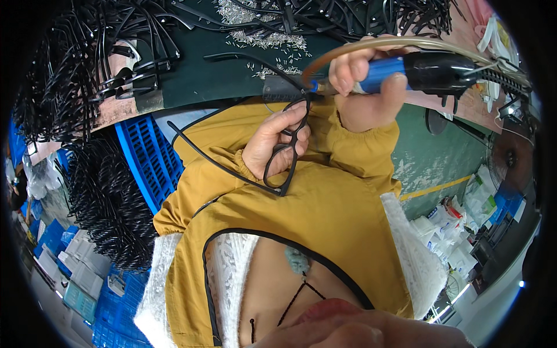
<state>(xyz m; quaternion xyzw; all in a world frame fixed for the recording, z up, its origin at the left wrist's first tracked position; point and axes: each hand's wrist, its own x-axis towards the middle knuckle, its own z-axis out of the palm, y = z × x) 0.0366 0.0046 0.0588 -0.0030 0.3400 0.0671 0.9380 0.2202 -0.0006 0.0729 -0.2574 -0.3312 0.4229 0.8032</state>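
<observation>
My left hand [264, 144] is closed on a black eyeglass frame [294, 139] by its front, with one temple arm reaching away over the table and the other slanting to the left. My right hand [368, 110] grips an electric screwdriver [438, 71] with a blue and black body. Its tip meets or nearly meets the hinge at the far end of the frame; the exact contact is too small to tell. A brown tube [400, 42] arches over the right hand. Just beyond the tip, small silvery screws or pins [278, 42] lie scattered on the dark green tabletop [203, 75].
Black temple arms or frames [139, 35] are heaped along the table's left and far sides. A blue plastic basket [148, 153] stands below the table's left edge, beside a large bundle of black pieces [110, 203]. To the right are a fan [510, 156] and white bags [455, 238].
</observation>
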